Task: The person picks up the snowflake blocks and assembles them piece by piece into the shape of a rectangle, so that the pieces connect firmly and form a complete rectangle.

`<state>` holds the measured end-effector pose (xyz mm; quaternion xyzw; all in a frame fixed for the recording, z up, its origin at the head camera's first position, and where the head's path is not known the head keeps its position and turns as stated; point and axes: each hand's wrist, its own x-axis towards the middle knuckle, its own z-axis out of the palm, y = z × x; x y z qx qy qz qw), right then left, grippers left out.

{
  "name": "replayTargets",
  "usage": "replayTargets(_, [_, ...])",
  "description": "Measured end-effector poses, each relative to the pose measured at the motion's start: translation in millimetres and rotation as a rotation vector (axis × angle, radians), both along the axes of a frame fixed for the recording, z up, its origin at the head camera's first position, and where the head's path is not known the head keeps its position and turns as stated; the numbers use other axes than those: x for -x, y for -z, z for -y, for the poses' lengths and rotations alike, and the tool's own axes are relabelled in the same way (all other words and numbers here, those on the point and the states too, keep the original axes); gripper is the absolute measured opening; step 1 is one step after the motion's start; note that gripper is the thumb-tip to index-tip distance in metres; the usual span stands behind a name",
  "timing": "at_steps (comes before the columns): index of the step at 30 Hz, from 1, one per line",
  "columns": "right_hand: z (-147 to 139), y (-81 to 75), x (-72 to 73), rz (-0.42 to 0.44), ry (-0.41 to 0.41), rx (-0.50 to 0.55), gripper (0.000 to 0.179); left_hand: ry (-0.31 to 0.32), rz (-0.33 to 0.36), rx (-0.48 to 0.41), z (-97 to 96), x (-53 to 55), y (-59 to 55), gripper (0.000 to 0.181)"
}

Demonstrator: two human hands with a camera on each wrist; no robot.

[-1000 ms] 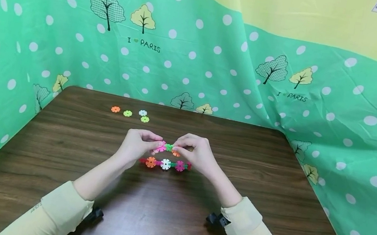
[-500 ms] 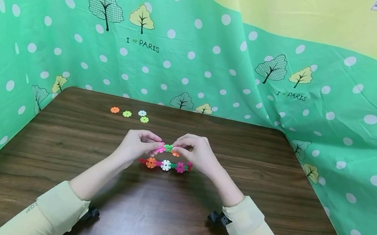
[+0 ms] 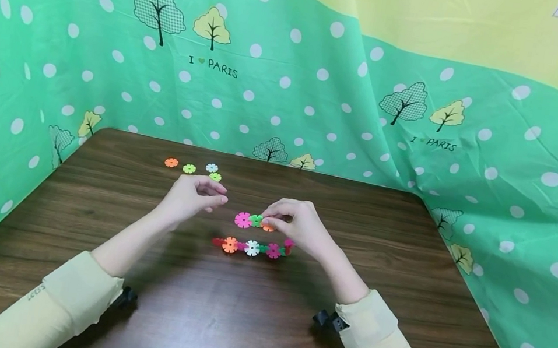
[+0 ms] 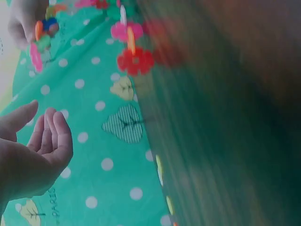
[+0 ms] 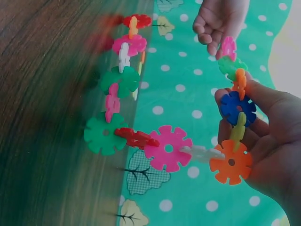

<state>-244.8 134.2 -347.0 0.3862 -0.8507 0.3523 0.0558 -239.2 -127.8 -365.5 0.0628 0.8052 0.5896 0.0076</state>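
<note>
A chain of interlocking plastic snowflake discs [image 5: 160, 141], in pink, green, red, white, orange, yellow and blue, bends round in a U shape in the right wrist view. My right hand [image 3: 298, 228] pinches one of its arms, thumb and fingers around the orange and blue discs near the end. That arm ends in a pink disc [image 3: 239, 219] joined to a green one. The chain's other arm, with a white disc [image 3: 248, 247], runs closer to me and ends in a red disc [image 4: 127, 61]. Left of the chain, my left hand [image 3: 187, 200] holds nothing, its fingers loosely bent.
Several loose snowflake discs lie towards the back left of the brown wooden table [image 3: 216, 330], among them an orange disc [image 3: 171, 163] and a white disc [image 3: 211, 167]. A green dotted cloth [image 3: 277, 103] hangs behind and along the sides.
My left hand has let go of the pink end disc and moved left and away from me, towards the loose discs. The right hand keeps its pinch, shifting slightly right with the chain.
</note>
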Motion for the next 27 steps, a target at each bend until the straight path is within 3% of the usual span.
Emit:
replayTargets(6, [-1, 0.1, 0.6, -0.024, 0.025, -0.007, 0.004, -0.043, -0.139, 0.136, 16.6, 15.9, -1.1, 0.023])
replayTargets(10, [-1, 2.6, 0.8, -0.051, 0.047, -0.021, 0.006, -0.036, -0.212, 0.225, 25.9, 25.8, 3.6, 0.025])
replayTargets(21, [2, 6.1, 0.4, -0.06, 0.056, -0.024, 0.005, 0.079, -0.268, 0.334, 43.9, 54.5, 29.7, 0.04])
replayTargets(27, [2, 4.8, 0.0, -0.059, 0.054, -0.02, 0.005, 0.175, -0.308, 0.403, 49.2, 70.9, 36.4, 0.051])
